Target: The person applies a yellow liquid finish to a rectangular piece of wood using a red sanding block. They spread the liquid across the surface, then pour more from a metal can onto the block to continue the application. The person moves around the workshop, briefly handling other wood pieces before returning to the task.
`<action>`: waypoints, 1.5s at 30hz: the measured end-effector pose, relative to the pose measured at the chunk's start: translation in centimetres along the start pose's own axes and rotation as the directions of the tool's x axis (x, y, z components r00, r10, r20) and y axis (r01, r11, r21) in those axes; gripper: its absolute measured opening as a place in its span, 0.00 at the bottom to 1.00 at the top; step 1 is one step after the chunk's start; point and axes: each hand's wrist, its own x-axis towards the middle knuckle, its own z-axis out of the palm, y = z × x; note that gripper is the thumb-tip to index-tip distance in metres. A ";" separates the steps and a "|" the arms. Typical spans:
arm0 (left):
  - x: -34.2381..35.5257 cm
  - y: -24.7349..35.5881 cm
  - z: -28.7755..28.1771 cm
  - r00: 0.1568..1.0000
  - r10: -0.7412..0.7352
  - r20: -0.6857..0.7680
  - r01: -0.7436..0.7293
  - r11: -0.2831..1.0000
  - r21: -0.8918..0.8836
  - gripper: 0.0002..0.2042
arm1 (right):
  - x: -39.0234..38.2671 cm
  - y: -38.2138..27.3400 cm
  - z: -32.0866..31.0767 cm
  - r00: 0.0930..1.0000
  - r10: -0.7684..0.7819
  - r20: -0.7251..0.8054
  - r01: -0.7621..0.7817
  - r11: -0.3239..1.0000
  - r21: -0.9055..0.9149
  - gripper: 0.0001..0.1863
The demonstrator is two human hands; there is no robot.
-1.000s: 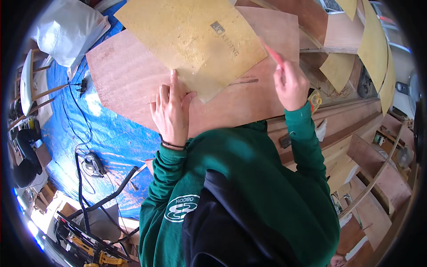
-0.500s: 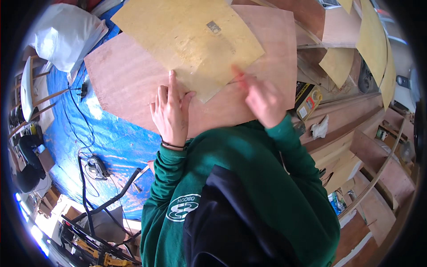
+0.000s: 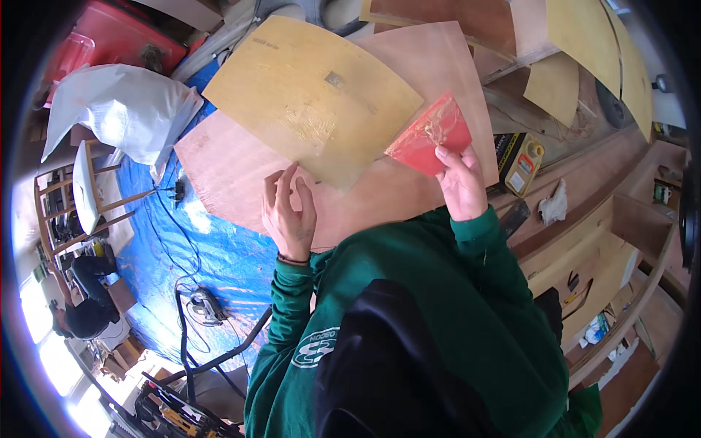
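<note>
Between the thumb and fingers of my right hand (image 3: 464, 188) is a flat red spreader (image 3: 440, 133), its broad face turned up and smeared with tan residue. It is held over the right part of a pinkish plywood panel (image 3: 219, 179) in front of me. On the panel lies a yellowish sheet (image 3: 292, 80) with a shiny, wet-looking patch (image 3: 320, 131) towards its near corner. My left hand (image 3: 289, 217) is at the sheet's near edge, fingers bent and thumb apart, holding nothing. Whether its fingertips touch the sheet I cannot tell.
A blue tarp (image 3: 157, 233) covers the floor at left, with cables and a power tool (image 3: 207, 306) on it. A white plastic bag (image 3: 131, 109) sits far left. At right are a yellow can (image 3: 524, 166), crumpled white paper (image 3: 553, 203) and wooden framing. Another person (image 3: 91, 303) is at far left.
My right hand has raised the red spreader from the sheet's lower right edge and turned its face up. My left hand's outstretched finger has drawn back and bent. The view has shifted.
</note>
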 end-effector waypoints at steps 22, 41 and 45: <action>-0.3 4.9 3.1 0.898 -0.178 0.403 0.432 0.169 -0.886 0.08 | -2.4 1.2 -3.7 0.694 -0.622 -0.364 0.555 0.783 -0.279 0.21; -2.4 -10.1 -1.4 0.852 -0.151 0.502 0.475 -0.185 -0.861 0.14 | 4.2 1.9 -24.6 0.064 -0.797 -0.601 0.020 0.603 -0.797 0.57; -1.6 -10.2 -0.6 0.874 -0.149 0.463 0.419 -0.255 -0.872 0.13 | -1.2 -3.8 -17.4 0.045 -0.942 -0.332 -0.043 0.330 -0.943 0.50</action>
